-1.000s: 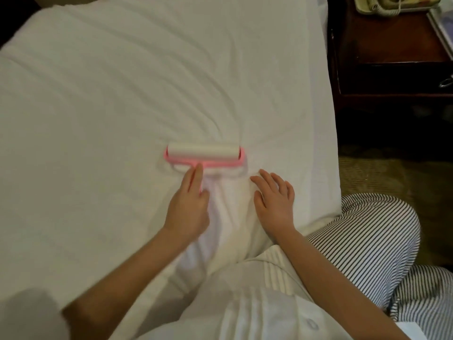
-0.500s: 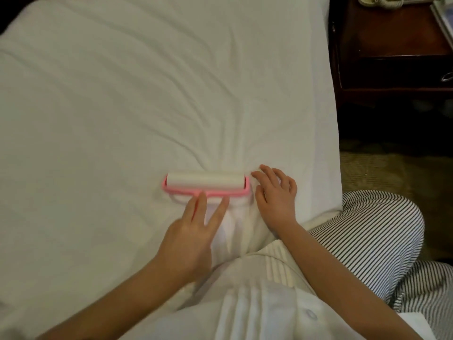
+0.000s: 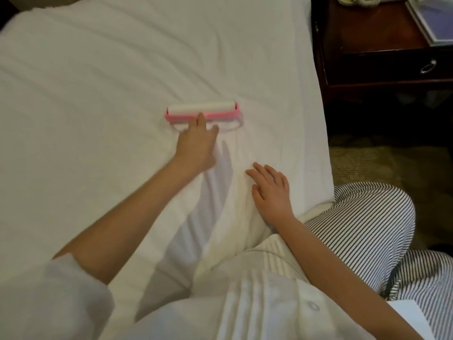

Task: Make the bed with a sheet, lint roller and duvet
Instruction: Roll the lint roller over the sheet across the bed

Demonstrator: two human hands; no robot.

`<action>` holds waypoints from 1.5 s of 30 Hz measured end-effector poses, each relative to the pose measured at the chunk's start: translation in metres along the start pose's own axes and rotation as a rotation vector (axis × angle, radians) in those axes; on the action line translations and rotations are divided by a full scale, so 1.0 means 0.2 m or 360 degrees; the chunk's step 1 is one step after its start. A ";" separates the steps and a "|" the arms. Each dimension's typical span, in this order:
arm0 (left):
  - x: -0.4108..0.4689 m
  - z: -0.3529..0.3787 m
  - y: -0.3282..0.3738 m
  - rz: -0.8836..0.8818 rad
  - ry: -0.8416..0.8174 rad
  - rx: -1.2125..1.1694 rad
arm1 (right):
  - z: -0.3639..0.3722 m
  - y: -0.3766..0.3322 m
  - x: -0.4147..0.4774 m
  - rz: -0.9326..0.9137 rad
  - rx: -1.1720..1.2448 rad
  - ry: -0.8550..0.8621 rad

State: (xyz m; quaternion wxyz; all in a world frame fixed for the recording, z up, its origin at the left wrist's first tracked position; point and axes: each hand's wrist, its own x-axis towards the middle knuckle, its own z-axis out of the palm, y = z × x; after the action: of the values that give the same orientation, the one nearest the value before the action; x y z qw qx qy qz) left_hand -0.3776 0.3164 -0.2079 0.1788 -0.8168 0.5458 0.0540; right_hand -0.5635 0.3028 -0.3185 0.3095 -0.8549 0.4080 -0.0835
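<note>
The roller [image 3: 203, 107] has been pushed up the sheet [image 3: 98, 82], away from the right hand [image 3: 272, 192]. Its handle is gripped by the left hand [image 3: 196, 146], forefinger laid along the pink frame. The right hand is spread flat on the sheet, holding nothing.

White sheet [image 3: 98, 94]; pink lint roller [image 3: 217, 112]; striped trousers [image 3: 362, 222]; seemingly reddish nightstand [image 3: 380, 72].
</note>
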 end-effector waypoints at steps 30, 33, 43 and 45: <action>-0.79 0.35 0.17 0.0312 0.0023 -0.0057 | 0.04 -0.02 0.04 0.0013 0.0008 0.0261; -0.58 0.27 0.14 0.0142 0.0137 -0.0174 | 0.04 -0.03 0.04 0.0013 -0.0009 0.0241; 0.00 0.05 -0.05 -0.0294 0.0330 -0.1169 | -0.04 -0.14 0.19 -0.0036 -0.0224 0.0112; -0.14 0.05 -0.09 -0.0321 0.0359 -0.1067 | -0.08 -0.23 0.29 -0.0074 -0.0264 0.0071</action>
State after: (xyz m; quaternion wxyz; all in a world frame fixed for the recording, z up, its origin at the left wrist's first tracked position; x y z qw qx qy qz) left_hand -0.3707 0.3499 -0.2048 -0.1556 -0.8806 0.4307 0.1216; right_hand -0.5021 0.2735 -0.2851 0.2265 -0.8847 0.4003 -0.0756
